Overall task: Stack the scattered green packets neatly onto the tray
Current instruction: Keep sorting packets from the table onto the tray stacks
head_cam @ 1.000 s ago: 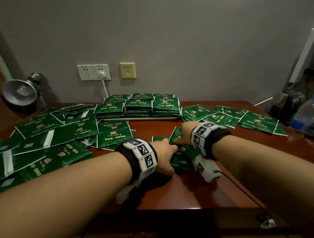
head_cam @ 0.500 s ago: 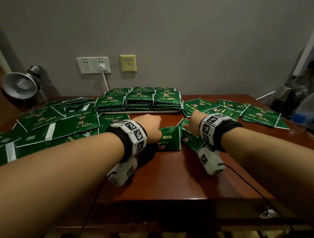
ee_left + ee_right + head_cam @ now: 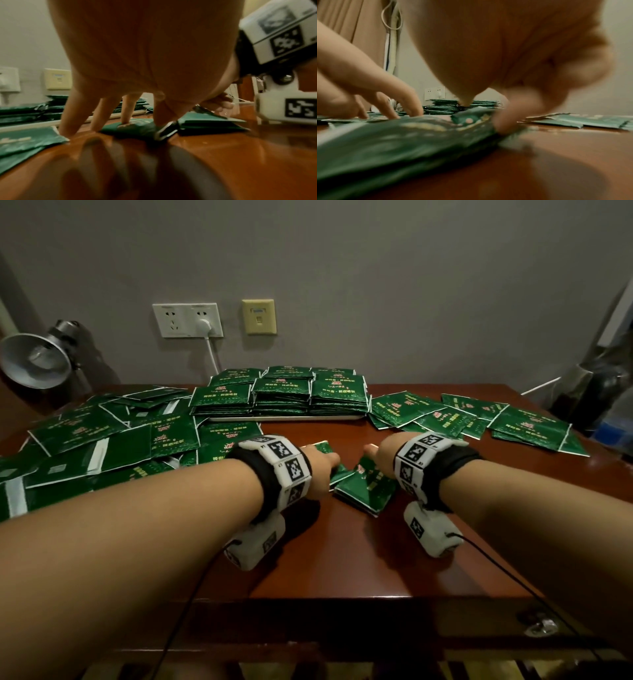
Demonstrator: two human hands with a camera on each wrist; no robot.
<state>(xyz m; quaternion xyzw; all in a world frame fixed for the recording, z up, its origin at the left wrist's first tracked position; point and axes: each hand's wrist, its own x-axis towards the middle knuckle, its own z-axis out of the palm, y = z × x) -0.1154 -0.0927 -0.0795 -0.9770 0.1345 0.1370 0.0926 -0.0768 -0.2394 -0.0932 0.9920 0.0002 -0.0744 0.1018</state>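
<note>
Glossy dark-green foil packets, flat rectangles with pale sealed edges [image 3: 364,491], small pile at frame centre on polished reddish wooden table [image 3: 342,559]. Left hand [image 3: 320,470] fingers straight, spread, tips pressing packet. Right hand [image 3: 382,455]: grip blurred, cannot tell. Thin pale flat tray [image 3: 284,418] upper centre carries neat packet stacks [image 3: 281,392]. Loose packets [image 3: 102,446] crowd left; more lie upper right. Bare wood toward near table edge.
</note>
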